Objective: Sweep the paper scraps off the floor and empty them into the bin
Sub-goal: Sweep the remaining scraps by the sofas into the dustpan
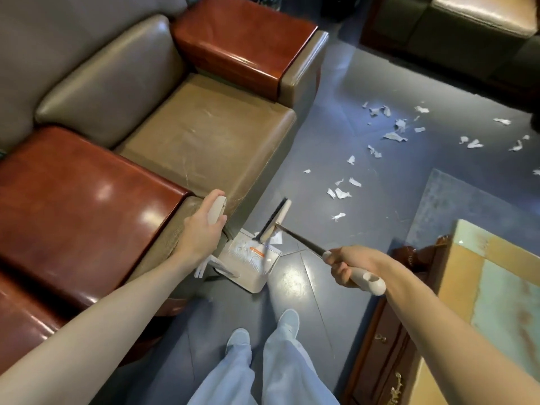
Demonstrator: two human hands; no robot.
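- Sweeping stage: left hand [201, 226] is wrapped round the dustpan [251, 255] handle and right hand [347, 266] grips the broom [277, 217]; both are full.
- Broom head sits at the pan's mouth.
- Most paper scraps [394, 135] lie scattered on the floor [292, 287] ahead, well apart from the pan; the bin is not in view.
- Judgement: set the pan lip flat and draw the scraps in with short, low strokes.

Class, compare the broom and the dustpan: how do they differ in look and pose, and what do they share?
The broom slants on a thin dark shaft, gripped by the right hand; the dustpan sits on the floor, its handle gripped by the left hand. The broom head has dark bristles; the dustpan is a pale open tray. Both have pale grips.
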